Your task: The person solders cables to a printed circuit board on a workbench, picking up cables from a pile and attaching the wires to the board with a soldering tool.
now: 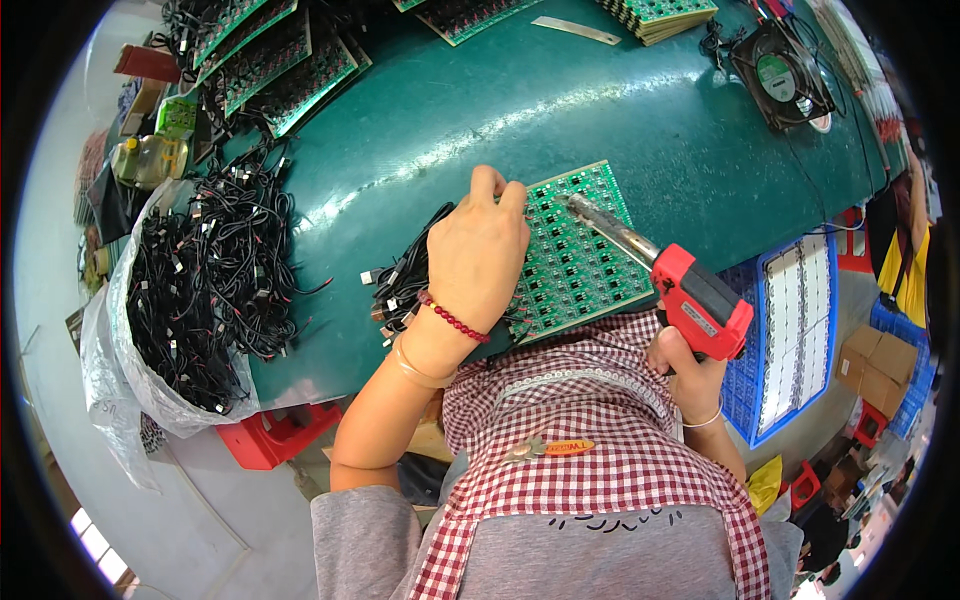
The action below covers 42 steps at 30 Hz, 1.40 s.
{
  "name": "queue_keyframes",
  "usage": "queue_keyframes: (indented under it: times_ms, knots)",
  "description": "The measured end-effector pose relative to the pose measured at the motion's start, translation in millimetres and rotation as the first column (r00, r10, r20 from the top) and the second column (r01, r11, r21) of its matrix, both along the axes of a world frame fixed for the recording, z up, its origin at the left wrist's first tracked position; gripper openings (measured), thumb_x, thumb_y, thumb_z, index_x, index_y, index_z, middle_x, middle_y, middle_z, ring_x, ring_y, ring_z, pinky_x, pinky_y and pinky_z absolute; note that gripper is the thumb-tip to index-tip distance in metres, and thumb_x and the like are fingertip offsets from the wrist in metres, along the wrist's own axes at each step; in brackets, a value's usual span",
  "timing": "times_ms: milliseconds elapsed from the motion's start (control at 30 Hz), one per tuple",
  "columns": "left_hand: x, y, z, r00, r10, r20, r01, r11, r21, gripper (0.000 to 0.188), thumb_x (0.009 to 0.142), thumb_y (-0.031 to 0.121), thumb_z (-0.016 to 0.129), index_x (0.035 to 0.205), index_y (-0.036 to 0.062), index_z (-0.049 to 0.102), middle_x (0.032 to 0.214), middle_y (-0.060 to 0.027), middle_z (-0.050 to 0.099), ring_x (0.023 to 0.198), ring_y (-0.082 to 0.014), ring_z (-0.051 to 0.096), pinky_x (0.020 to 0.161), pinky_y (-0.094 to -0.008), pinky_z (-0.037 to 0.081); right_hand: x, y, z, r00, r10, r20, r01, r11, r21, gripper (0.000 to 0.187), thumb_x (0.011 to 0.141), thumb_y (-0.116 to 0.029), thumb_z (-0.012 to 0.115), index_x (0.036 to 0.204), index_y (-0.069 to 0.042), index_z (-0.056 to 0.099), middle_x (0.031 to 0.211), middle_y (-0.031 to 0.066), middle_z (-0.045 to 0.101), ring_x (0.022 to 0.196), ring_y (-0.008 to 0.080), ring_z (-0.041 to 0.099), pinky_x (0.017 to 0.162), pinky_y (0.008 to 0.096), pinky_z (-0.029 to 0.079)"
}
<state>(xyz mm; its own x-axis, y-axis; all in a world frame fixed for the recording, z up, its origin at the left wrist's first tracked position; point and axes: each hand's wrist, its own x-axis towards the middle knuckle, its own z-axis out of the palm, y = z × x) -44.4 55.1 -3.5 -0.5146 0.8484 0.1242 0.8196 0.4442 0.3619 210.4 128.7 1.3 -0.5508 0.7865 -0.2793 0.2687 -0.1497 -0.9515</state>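
In front of me a green circuit board panel (572,262) lies flat, with rows of small dark parts on it. My right hand (690,366) is wrapped round the grip of a red and black soldering gun (700,302). The gun's metal barrel slants over the panel, its tip near the upper rows. At the panel's upper left edge is my left hand (478,245), fingers curled and pinched; what they hold is hidden. Beneath and beside that wrist lies a bunch of black cables (405,275) with pale connectors, partly covered by the hand.
A plastic bag heaped with black cables (205,280) sits at the table's left. Populated panels (290,75) lean at the far left, and a panel stack (660,15) stands at the back. A fan (783,78) stands far right; a blue crate (795,335) is beside the table.
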Motion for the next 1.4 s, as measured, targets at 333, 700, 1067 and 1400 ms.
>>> queue_keyframes:
  times_ms: [333, 700, 1067, 1400]
  knots:
    - [-44, -10, 29, 0.993, 0.074, 0.096, -0.088, 0.984, 0.152, 0.018, 0.079, 0.013, 0.062, 0.096, 0.0073, 0.060, 0.101, -0.0133, 0.056, 0.087, -0.0319, 0.062, 0.074, -0.0408, 0.052, -10, 6, 19, 0.965, -0.151, -0.213, 0.135, 0.987, -0.086, 0.032, 0.090, -0.005, 0.052, 0.117, 0.010, 0.047, 0.057, 0.0038, 0.048, 0.046, 0.0102, 0.043, 0.048, 0.0255, 0.040]
    - [-231, -80, -24, 0.862, 0.292, -0.415, -0.306, 0.951, 0.034, 0.006, 0.079, 0.018, 0.065, 0.084, 0.0162, 0.068, 0.099, 0.0003, 0.060, 0.098, -0.0210, 0.054, 0.082, -0.0396, 0.041, -10, 3, 24, 0.961, -0.170, -0.219, 0.150, 0.983, -0.105, 0.032, 0.090, -0.006, 0.052, 0.118, 0.008, 0.046, 0.057, 0.0030, 0.046, 0.046, 0.0095, 0.042, 0.047, 0.0252, 0.040]
    - [-79, -42, 56, 0.882, -0.079, 0.464, -0.046, 0.967, 0.252, 0.012, 0.093, 0.011, 0.054, 0.097, 0.0002, 0.050, 0.053, -0.0005, 0.041, 0.050, -0.0059, 0.033, 0.046, -0.0261, 0.027, -18, 5, 32, 0.945, -0.191, -0.265, 0.153, 0.976, -0.157, 0.033, 0.089, -0.004, 0.055, 0.119, 0.008, 0.048, 0.060, 0.0037, 0.048, 0.049, 0.0105, 0.045, 0.049, 0.0258, 0.041]
    - [27, -43, 85, 0.590, -0.144, 0.795, -0.008, 0.983, 0.184, 0.008, 0.085, 0.001, 0.056, 0.085, -0.0011, 0.049, 0.062, -0.0076, 0.056, 0.053, -0.0085, 0.054, 0.049, -0.0255, 0.042, -83, -5, 62, 0.944, -0.026, -0.330, -0.070, 0.959, -0.274, 0.022, 0.085, 0.001, 0.062, 0.106, 0.002, 0.057, 0.089, 0.0057, 0.061, 0.080, 0.0126, 0.061, 0.069, 0.0265, 0.049]
